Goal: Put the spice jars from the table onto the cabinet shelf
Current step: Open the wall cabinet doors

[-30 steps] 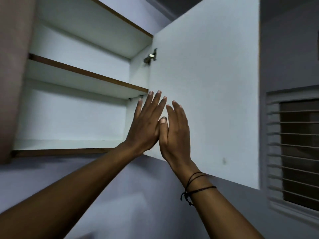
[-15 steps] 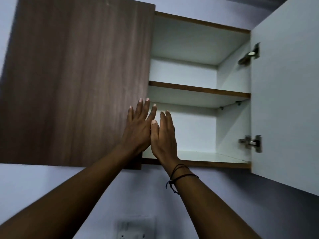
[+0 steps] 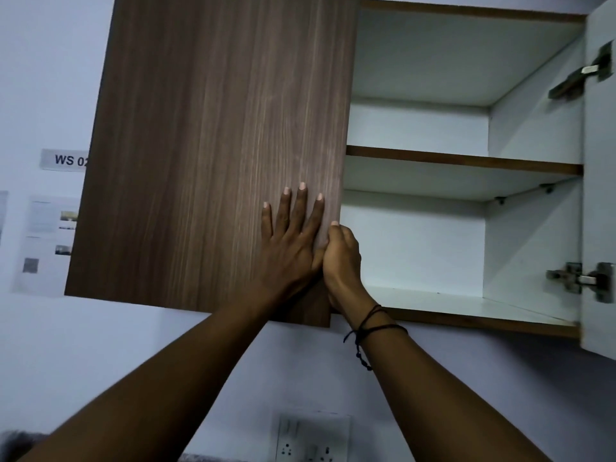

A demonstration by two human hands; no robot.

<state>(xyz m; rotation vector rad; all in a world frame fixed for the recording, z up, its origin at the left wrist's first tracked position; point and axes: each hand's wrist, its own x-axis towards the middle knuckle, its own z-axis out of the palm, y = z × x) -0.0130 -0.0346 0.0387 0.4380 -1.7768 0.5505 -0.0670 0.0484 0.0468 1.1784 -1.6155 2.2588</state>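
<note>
A wall cabinet hangs above me. Its left door [image 3: 206, 155] is dark wood grain and closed. My left hand [image 3: 290, 241] lies flat on this door near its right edge, fingers straight. My right hand [image 3: 343, 261] curls its fingers round the right edge of the same door. The right half of the cabinet stands open and shows a middle shelf [image 3: 463, 160] and a bottom shelf [image 3: 466, 303], both bare and white. No spice jars and no table appear in view.
The white right door [image 3: 600, 201] swings open at the far right, with metal hinges [image 3: 580, 281]. A power socket plate [image 3: 310, 438] sits on the wall below. Papers and a "WS 02" label [image 3: 63, 160] hang on the wall at left.
The view swung left from the open right door to the closed left door. Both hands moved onto the left door; the right hand's fingers went from straight to curled round its edge.
</note>
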